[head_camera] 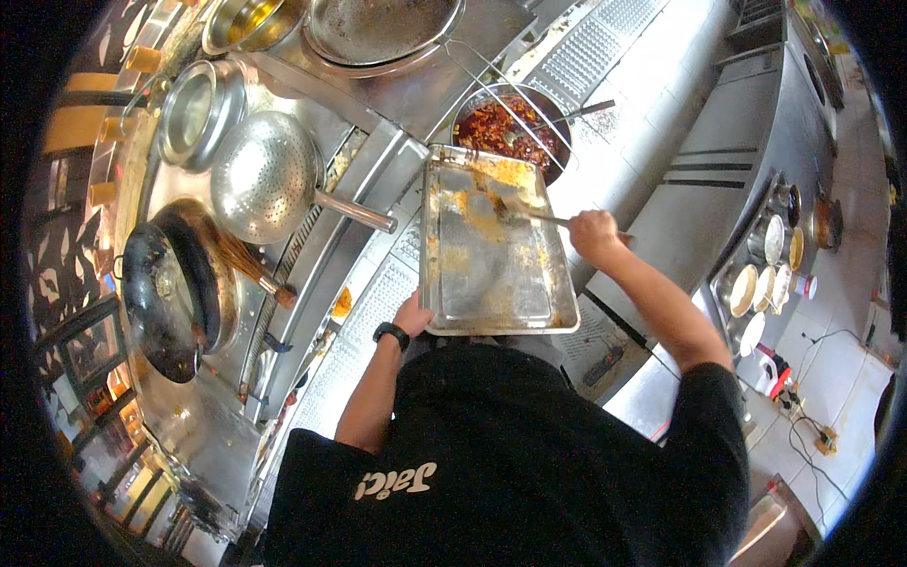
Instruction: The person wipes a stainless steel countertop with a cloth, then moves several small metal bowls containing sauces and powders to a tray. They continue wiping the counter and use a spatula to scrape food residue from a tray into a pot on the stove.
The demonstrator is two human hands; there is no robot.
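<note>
My left hand (413,316) grips the near left edge of a rectangular metal tray (489,276), held in front of my body. Orange-brown food residue (506,172) smears the tray, thickest towards its far end. In my right hand (594,232) is the handle of a utensil (542,216); its blurred head meets the tray's surface, and I cannot tell its exact kind. Just beyond the tray's far edge stands a metal pot (565,135) with dark red, oily contents and a ladle (560,120) in it. The tray's far corner overlaps the pot's near rim.
On the left, a steel cooking range (212,418) carries a perforated strainer (266,177), black woks (159,305), a bamboo brush (251,266) and a steel basin (195,113). A large pan (382,28) sits at the far end. Several seasoning containers (765,241) stand right. Grated metal (382,305) covers the floor.
</note>
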